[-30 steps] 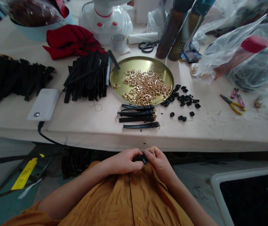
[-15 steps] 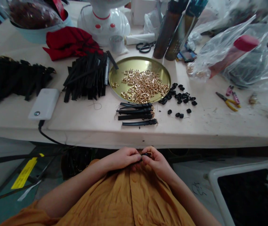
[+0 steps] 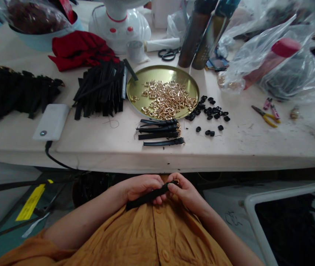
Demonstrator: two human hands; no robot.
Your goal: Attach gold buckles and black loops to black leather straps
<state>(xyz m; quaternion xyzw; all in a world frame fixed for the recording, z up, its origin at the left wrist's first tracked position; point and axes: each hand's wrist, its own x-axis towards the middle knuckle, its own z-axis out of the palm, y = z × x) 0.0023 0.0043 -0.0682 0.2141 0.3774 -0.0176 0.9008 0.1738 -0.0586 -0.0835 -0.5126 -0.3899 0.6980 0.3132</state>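
A flat black strap (image 3: 148, 197) lies across my lap, slanting up to the right. My left hand (image 3: 146, 187) is closed around its middle from above, with fingertips curling under it. At the right end, my right hand (image 3: 181, 187) pinches the strap between thumb and forefinger. A bit of gold metal shows at that end, mostly hidden by the fingers. Beyond the table edge lie several black straps with gold buckles (image 3: 161, 129). Behind them a round gold tray (image 3: 135, 79) holds a heap of loose gold buckles (image 3: 168, 99).
Small black loops (image 3: 214, 112) are scattered right of the tray. Farther right are yellow-handled pliers (image 3: 268, 119). Stacked black strips (image 3: 100, 90), a white power bank (image 3: 51, 122) with a cable, and a red cloth (image 3: 82, 50) sit left. Black-handled scissors (image 3: 168, 54) lie behind the tray.
The strap now shows as a broad flat length under my left hand, where before it was mostly hidden. My left fingers have shifted along it; the right hand keeps its pinch.
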